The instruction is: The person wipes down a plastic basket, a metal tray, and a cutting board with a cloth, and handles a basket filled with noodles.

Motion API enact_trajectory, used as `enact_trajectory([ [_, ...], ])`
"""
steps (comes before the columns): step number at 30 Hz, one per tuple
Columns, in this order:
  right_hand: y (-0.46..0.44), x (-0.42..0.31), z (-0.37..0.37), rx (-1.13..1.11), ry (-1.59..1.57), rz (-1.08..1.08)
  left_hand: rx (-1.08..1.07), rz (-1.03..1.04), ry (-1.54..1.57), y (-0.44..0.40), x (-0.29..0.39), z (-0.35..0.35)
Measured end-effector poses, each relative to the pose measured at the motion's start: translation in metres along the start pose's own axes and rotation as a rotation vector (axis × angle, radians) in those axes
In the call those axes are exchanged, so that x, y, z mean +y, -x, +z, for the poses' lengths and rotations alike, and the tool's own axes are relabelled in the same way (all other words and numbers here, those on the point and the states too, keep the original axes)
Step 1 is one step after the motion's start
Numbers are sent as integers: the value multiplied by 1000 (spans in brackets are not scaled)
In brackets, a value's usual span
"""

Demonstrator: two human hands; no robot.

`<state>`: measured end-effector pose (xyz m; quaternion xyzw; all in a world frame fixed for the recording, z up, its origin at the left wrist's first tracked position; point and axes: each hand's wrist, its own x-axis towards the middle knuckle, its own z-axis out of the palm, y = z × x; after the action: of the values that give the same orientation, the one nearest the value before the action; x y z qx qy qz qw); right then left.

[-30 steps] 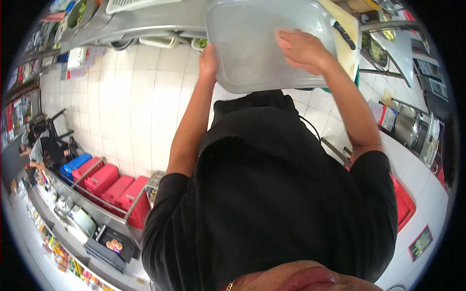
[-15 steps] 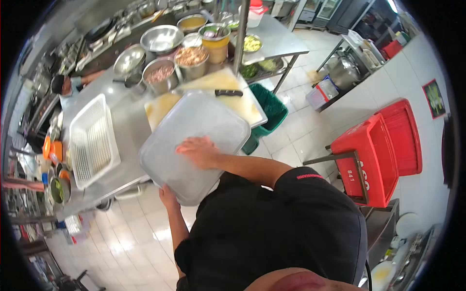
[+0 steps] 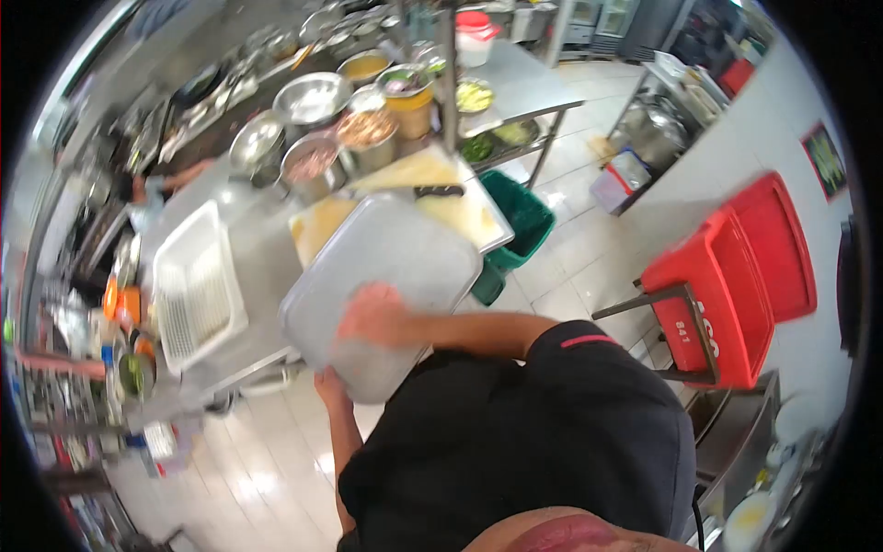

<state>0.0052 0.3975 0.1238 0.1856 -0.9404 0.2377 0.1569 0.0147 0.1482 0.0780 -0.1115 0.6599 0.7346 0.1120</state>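
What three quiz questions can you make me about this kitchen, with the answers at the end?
1. Pick one: what colour is the bin right next to the cutting board?
A) red
B) green
C) blue

2. True or false: the black-handled knife lies on the cutting board.

3. Fill in the gap: the person's ____ hand grips the edge of the grey tray.

Key:
1. B, green.
2. True.
3. Left. The left hand is at the edge, while the right hand is a blur over the middle; I can't tell if it touches.
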Motion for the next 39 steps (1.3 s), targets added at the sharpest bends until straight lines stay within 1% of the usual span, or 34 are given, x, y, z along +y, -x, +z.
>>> enact_trajectory([
  [1, 6, 43, 22, 127, -79, -70, -19, 34, -159, -10, -19, -13],
  [2, 14, 101, 47, 292, 217, -4, 39, 5, -282, -28, -56, -33],
  [3, 10, 107, 6, 254, 85, 227, 83, 30, -324, -18, -48, -28],
  [4, 13, 162, 16, 369, 390, 135, 128, 54, -367, -6, -38, -21],
  [5, -13, 112, -62, -71, 393, 605, 97, -11, -185, -9, -43, -23],
  [6, -2, 138, -43, 136, 548, 287, 91, 82, -101, 5, -22, -8],
  [8, -19, 118, -10, 198, 248, 173, 126, -21, -23, 9, -5, 0],
  [9, -28, 85, 10, 150, 116, 88, 138, -22, -41, 8, -5, 0],
  [10, -31, 36, 29, 105, -15, 11, 146, -25, -64, 8, -5, -1],
  [12, -32, -51, 23, -118, 26, -227, 160, -21, -118, 11, -3, 1],
  [14, -36, -84, 51, -6, -80, -342, 183, -13, -180, 16, 6, 2],
  [17, -61, -52, 57, -223, -118, -287, 184, -42, -159, 21, -4, -3],
  [19, -88, -18, 58, -231, -15, -119, 206, -44, -160, 25, -2, 0],
  [21, -106, 39, 64, -182, 79, -55, 221, -59, -185, 29, 4, 0],
  [23, -118, 75, 25, -321, 175, 17, 217, -87, -223, 32, 8, 3],
  [25, -113, 115, 10, -239, 310, -9, 213, -58, -232, 26, -5, -1],
  [27, -120, 130, -19, -400, 443, 165, 236, -35, -232, 22, -8, -6],
  [29, -120, 169, -32, -511, 523, 227, 282, -28, -235, 25, -6, -1],
  [31, -116, 205, -23, -685, 543, 310, 280, -57, -259, 31, 8, 3],
  [32, -117, 223, -16, -795, 526, 351, 275, -72, -268, 31, 8, 5],
  [35, -83, 233, -22, -1043, 404, 388, 241, 6, -171, 26, -12, -4],
  [38, -57, 220, -61, -1220, 259, 373, 236, -29, -167, 28, -1, 3],
  [39, -48, 213, -72, -1272, 213, 366, 227, -25, -113, 26, -4, 3],
])
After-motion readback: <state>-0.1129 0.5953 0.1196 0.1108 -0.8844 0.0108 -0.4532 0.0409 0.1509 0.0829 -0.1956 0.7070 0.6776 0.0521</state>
